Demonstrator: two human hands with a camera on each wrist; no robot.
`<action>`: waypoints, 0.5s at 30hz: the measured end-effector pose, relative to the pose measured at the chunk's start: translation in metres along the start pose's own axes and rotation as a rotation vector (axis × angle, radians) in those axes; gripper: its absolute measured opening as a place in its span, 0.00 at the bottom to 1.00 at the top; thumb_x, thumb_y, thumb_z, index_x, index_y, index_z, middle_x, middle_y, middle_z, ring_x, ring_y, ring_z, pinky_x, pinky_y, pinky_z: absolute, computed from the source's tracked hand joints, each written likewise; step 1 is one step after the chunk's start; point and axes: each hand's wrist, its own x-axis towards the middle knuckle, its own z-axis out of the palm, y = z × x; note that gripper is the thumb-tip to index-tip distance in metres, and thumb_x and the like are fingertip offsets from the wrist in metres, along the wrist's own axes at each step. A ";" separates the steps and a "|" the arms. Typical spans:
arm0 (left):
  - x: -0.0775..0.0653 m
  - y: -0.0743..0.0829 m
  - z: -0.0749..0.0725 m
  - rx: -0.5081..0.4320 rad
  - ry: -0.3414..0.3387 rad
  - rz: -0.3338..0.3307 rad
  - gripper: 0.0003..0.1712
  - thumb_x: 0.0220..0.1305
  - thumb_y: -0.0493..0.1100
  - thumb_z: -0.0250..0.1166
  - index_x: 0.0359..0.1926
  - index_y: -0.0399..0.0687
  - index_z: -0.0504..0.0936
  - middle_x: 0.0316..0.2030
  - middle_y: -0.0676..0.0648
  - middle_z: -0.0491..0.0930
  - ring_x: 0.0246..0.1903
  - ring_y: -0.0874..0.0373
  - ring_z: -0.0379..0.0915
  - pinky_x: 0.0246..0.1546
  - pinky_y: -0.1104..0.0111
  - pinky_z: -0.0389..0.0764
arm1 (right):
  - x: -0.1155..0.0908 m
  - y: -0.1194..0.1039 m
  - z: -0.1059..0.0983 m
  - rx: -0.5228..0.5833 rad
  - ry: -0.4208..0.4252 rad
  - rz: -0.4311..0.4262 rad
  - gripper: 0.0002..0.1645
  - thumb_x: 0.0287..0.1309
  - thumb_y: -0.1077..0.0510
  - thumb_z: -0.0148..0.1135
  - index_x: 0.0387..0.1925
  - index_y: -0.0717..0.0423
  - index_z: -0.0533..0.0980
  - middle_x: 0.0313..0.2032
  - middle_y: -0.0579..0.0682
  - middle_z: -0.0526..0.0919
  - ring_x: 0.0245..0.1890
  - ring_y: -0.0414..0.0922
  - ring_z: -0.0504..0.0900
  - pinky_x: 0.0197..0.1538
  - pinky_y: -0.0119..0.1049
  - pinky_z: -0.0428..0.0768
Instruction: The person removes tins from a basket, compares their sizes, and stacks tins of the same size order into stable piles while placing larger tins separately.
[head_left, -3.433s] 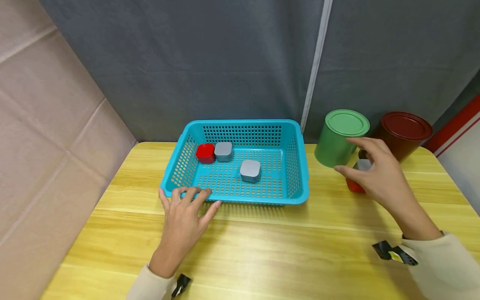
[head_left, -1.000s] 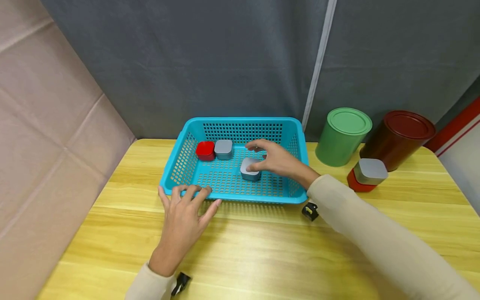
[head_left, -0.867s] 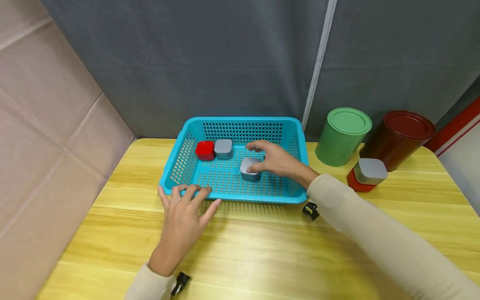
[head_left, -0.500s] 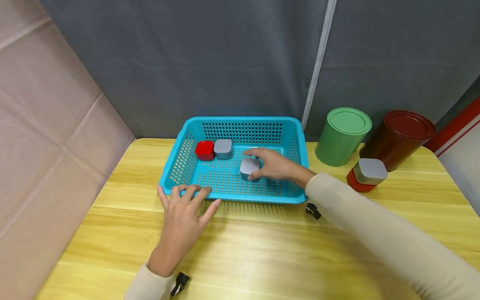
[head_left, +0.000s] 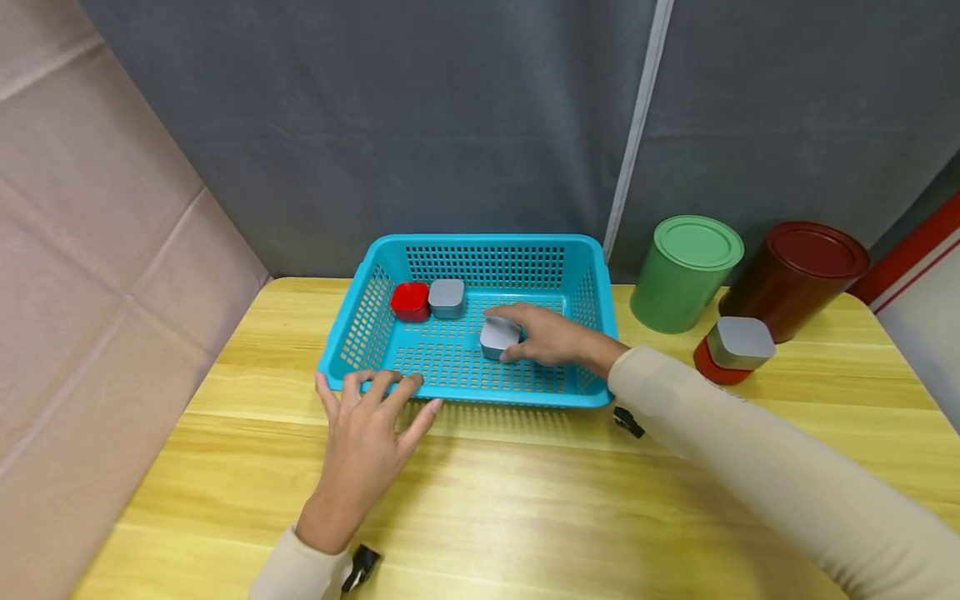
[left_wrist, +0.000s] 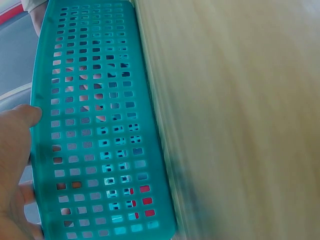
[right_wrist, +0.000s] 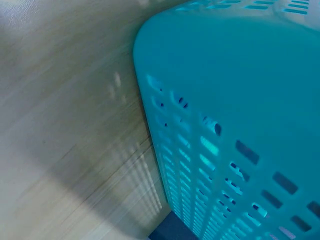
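A blue perforated plastic basket [head_left: 525, 398] stands on the wooden table. My left hand [head_left: 363, 442] grips its front rim near the left corner, the fingers hooked over it; some of them show through the holes in the left wrist view. Inside the basket, my right hand [head_left: 551, 335] pinches a small rounded-square grey block [head_left: 498, 335] between the thumb at its front and fingers at its back. The block is low over the basket floor. A red block [head_left: 410, 302] and another grey block [head_left: 447, 298] sit side by side at the back left of the basket.
Right of the basket stand a green can [head_left: 678, 283] and a dark red can [head_left: 802, 275]. In front of them, a grey block [head_left: 742, 340] is stacked on a red block [head_left: 720, 367]. A grey curtain [head_left: 480, 125] hangs behind the table [head_left: 510, 500].
My right hand has moved from the stacked blocks on the right into the basket, then lowered and closed its thumb and fingers on the grey block. The left hand keeps its place.
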 end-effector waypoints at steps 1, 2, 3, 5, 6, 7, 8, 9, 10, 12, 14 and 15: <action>0.000 0.000 0.000 0.001 0.001 0.001 0.21 0.66 0.62 0.67 0.47 0.53 0.89 0.43 0.46 0.87 0.52 0.36 0.74 0.63 0.15 0.43 | 0.000 0.000 0.000 -0.007 -0.003 0.000 0.43 0.69 0.60 0.67 0.80 0.55 0.61 0.77 0.63 0.64 0.64 0.58 0.76 0.64 0.54 0.77; 0.000 0.000 0.000 0.002 0.003 0.002 0.22 0.66 0.63 0.67 0.47 0.53 0.89 0.43 0.46 0.87 0.51 0.36 0.74 0.63 0.15 0.43 | 0.000 0.000 0.000 -0.016 -0.005 0.001 0.42 0.70 0.60 0.66 0.80 0.55 0.61 0.77 0.63 0.64 0.65 0.58 0.75 0.65 0.54 0.77; 0.000 0.000 0.000 0.003 0.004 0.003 0.22 0.67 0.63 0.66 0.47 0.53 0.89 0.43 0.46 0.87 0.51 0.36 0.74 0.63 0.15 0.44 | 0.000 0.000 0.000 -0.024 -0.006 -0.001 0.42 0.70 0.60 0.66 0.80 0.55 0.61 0.77 0.63 0.64 0.66 0.58 0.75 0.65 0.54 0.77; 0.000 0.000 0.000 0.003 0.006 0.004 0.23 0.68 0.64 0.64 0.47 0.53 0.89 0.43 0.46 0.87 0.51 0.36 0.74 0.63 0.15 0.44 | 0.000 0.000 0.000 -0.045 -0.009 0.000 0.41 0.71 0.60 0.65 0.80 0.55 0.61 0.76 0.63 0.66 0.67 0.58 0.74 0.65 0.54 0.77; 0.000 0.000 0.001 0.004 0.006 0.004 0.23 0.68 0.64 0.64 0.47 0.53 0.89 0.43 0.46 0.87 0.51 0.36 0.75 0.63 0.15 0.44 | 0.000 0.000 0.000 -0.052 -0.011 0.002 0.41 0.71 0.59 0.65 0.80 0.55 0.60 0.76 0.63 0.66 0.66 0.58 0.75 0.65 0.54 0.77; 0.000 0.000 0.001 0.006 0.007 0.005 0.24 0.68 0.65 0.63 0.47 0.53 0.89 0.43 0.46 0.87 0.51 0.36 0.75 0.63 0.15 0.44 | 0.000 0.000 0.000 -0.059 -0.012 0.007 0.41 0.72 0.59 0.65 0.80 0.54 0.60 0.76 0.63 0.67 0.66 0.58 0.75 0.64 0.54 0.77; 0.000 0.000 0.001 0.006 0.008 0.005 0.24 0.69 0.65 0.63 0.47 0.53 0.89 0.43 0.46 0.87 0.51 0.36 0.75 0.63 0.15 0.44 | 0.000 0.000 0.000 -0.064 -0.014 0.011 0.42 0.71 0.59 0.65 0.80 0.54 0.60 0.75 0.63 0.67 0.66 0.58 0.75 0.64 0.54 0.77; 0.000 0.000 0.000 0.005 0.008 0.004 0.24 0.68 0.65 0.63 0.47 0.53 0.89 0.43 0.46 0.87 0.51 0.35 0.75 0.63 0.15 0.44 | 0.001 -0.001 0.000 -0.069 -0.016 0.016 0.42 0.71 0.59 0.66 0.81 0.54 0.60 0.76 0.62 0.66 0.68 0.58 0.74 0.65 0.54 0.77; 0.000 0.000 0.000 0.005 0.008 0.004 0.24 0.68 0.65 0.63 0.47 0.53 0.89 0.43 0.46 0.87 0.51 0.35 0.75 0.63 0.15 0.44 | 0.001 -0.001 0.000 -0.073 -0.018 0.021 0.43 0.71 0.58 0.66 0.81 0.55 0.59 0.77 0.62 0.66 0.69 0.58 0.74 0.66 0.53 0.77; 0.000 0.000 0.000 0.003 0.007 0.003 0.24 0.68 0.64 0.64 0.47 0.53 0.89 0.43 0.46 0.87 0.51 0.35 0.75 0.63 0.15 0.43 | 0.001 -0.002 0.000 -0.077 -0.023 0.033 0.44 0.70 0.58 0.68 0.80 0.56 0.59 0.78 0.62 0.63 0.72 0.59 0.71 0.68 0.53 0.75; 0.000 0.000 0.000 0.000 0.005 0.001 0.23 0.68 0.64 0.64 0.47 0.52 0.89 0.43 0.46 0.87 0.51 0.35 0.75 0.63 0.15 0.43 | 0.001 -0.002 0.000 -0.084 -0.026 0.043 0.45 0.69 0.59 0.68 0.80 0.59 0.59 0.79 0.62 0.61 0.74 0.59 0.69 0.70 0.53 0.74; 0.000 0.000 0.000 0.000 0.004 0.001 0.23 0.67 0.64 0.64 0.47 0.52 0.89 0.43 0.46 0.87 0.51 0.35 0.75 0.63 0.15 0.43 | 0.001 -0.002 0.001 -0.089 -0.026 0.047 0.44 0.68 0.59 0.69 0.80 0.59 0.59 0.79 0.62 0.61 0.75 0.59 0.68 0.71 0.53 0.73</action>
